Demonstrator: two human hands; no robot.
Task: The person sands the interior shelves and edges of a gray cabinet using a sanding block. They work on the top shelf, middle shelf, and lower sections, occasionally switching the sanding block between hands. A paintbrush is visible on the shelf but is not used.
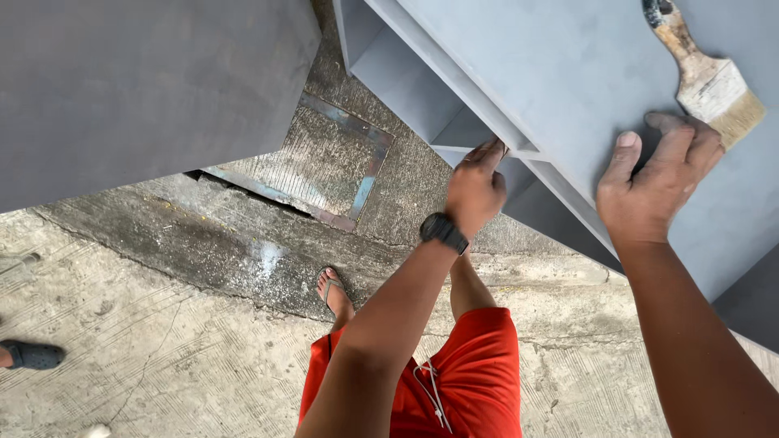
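A grey painted cabinet with open shelf compartments fills the upper right. My left hand, with a black watch on its wrist, grips the front edge of a shelf divider. My right hand lies flat on the cabinet's broad grey panel, fingers spread. A paintbrush with a wooden handle and pale bristles rests on that panel, just beyond my right fingertips; whether they touch it I cannot tell.
Another large grey panel covers the upper left. Below is cracked concrete floor with a metal-framed hatch. My sandalled foot and red shorts show. Another person's dark sandal sits at the left edge.
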